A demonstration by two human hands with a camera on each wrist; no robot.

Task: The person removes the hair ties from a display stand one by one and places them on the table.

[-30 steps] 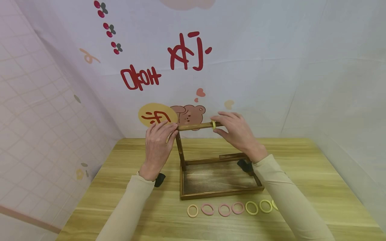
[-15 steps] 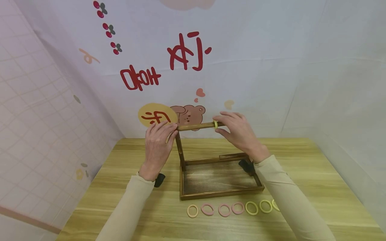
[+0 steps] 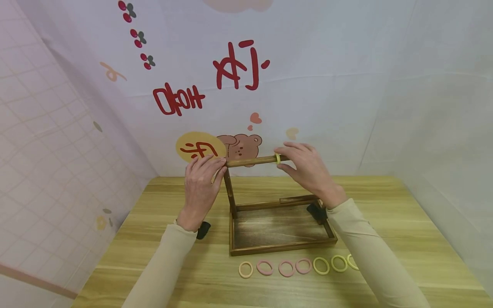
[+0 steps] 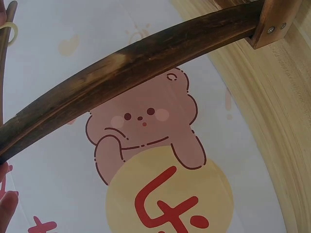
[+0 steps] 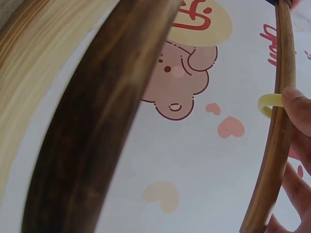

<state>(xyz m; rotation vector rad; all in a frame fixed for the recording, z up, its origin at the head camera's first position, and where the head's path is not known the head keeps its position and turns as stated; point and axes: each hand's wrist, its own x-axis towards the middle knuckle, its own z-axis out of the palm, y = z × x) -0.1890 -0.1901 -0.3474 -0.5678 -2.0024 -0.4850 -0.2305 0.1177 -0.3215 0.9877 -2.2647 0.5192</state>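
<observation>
A dark wooden stand has a shallow tray base [image 3: 283,247], an upright post [image 3: 230,188] on the left and a round top bar [image 3: 250,161]. At the bar's left end, my left hand [image 3: 200,182] holds the corner between fingertips and thumb. A yellow ring [image 3: 278,158] encircles the bar toward its right part. My right hand [image 3: 306,169] pinches that ring; in the right wrist view the thumb lies against the ring [image 5: 266,103]. The right hand and forearm hide the bar's right end and most of the right post.
In front of the tray, a row of rings lies on the wooden table [image 3: 173,282]: one orange ring [image 3: 246,270], several pink rings [image 3: 286,268] and several yellow rings [image 3: 321,265]. The right sleeve covers part of the last one. A printed cloth [image 3: 327,107] hangs behind.
The right hand has slid the yellow ring a short way rightward along the bar. My left hand has stayed at the left corner.
</observation>
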